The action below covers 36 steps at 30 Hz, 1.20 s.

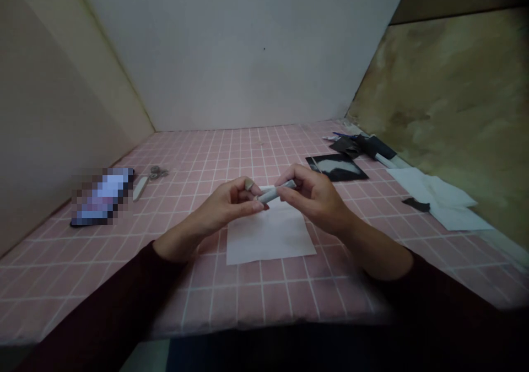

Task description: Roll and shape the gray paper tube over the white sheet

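Between my two hands is a slim whitish roll (270,195), which looks like rolled paper, tilted up toward the right. My left hand (242,198) pinches its lower left end with thumb and fingers. On the upper right end, my right hand (308,193) has its thumb and fingertips closed around it. Beneath the hands a white sheet of paper (268,240) lies flat on the table, its far part hidden behind the fingers and the roll.
A pink checked cloth (198,300) covers the table. To the left lie a blurred-out phone (101,198), a white strip-like object (141,188) and a small grey looped item (157,172). Rightward are a black sheet with a white shape (336,167), dark scraps (347,146) and white papers (438,195).
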Tool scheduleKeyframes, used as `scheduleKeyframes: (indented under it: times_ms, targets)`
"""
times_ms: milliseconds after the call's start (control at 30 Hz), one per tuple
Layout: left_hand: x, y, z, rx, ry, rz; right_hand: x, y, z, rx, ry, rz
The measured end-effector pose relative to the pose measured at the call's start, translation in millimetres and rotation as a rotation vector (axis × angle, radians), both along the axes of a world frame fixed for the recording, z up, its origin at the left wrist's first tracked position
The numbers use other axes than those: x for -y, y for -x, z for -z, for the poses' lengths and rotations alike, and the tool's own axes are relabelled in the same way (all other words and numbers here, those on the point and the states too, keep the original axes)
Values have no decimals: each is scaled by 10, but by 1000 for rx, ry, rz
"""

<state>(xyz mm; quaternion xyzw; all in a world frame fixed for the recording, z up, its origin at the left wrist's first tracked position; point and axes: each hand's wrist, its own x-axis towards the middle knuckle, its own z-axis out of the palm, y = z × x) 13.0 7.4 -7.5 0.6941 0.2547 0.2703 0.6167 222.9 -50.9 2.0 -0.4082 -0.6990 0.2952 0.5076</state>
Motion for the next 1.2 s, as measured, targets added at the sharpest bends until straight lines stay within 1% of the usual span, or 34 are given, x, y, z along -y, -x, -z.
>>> scheduleKeyframes:
  times_ms: [167, 267, 367, 467, 567, 633, 667, 733, 800, 833, 867, 933, 967, 1000, 1100, 1133, 1200]
  targets:
    - [1, -2, 24, -91, -302, -127, -19, 2, 34, 45, 20, 10]
    - [-17, 19, 27, -102, -453, -135, -24, -20, 25, 49, 17, 16]
    - [-37, 38, 20, -89, -503, -114, -25, -34, 9, 37, 19, 47]
    - [-34, 41, 13, -82, -478, -111, -11, 7, 36, 40, 12, 49]
    - [-15, 35, -1, -83, -391, -59, 11, 60, 77, 112, 6, -39]
    - [-11, 38, -20, -106, -295, -18, 16, 49, 70, 134, 8, -82]
    - [-14, 41, -32, -118, -243, -1, 14, 27, 53, 123, 1, -75]
    - [-28, 51, -55, -125, -166, 40, 7, -30, 7, 66, -37, -17]
    - [-41, 60, -71, -107, -147, 88, 6, -62, -26, 18, -85, 50]
    - [-44, 63, -75, -100, -145, 111, 10, -60, -32, 20, -92, 49]
    - [-45, 66, -77, -100, -134, 131, 15, -48, -31, 43, -86, 19]
    - [-40, 71, -76, -125, -94, 159, 25, -16, -21, 120, -47, -88]
    - [-37, 72, -73, -132, -81, 160, 28, -6, -18, 157, -28, -134]
    - [-33, 71, -70, -129, -79, 150, 29, -4, -19, 131, -21, -124]
    - [-19, 57, -61, -86, -90, 90, 28, -23, -33, 29, -54, 9]
    - [-12, 49, -61, -75, -94, 68, 28, -24, -32, 26, -61, 28]
    - [8, 35, -67, -89, -134, 33, 29, -6, -17, 73, -44, 9]
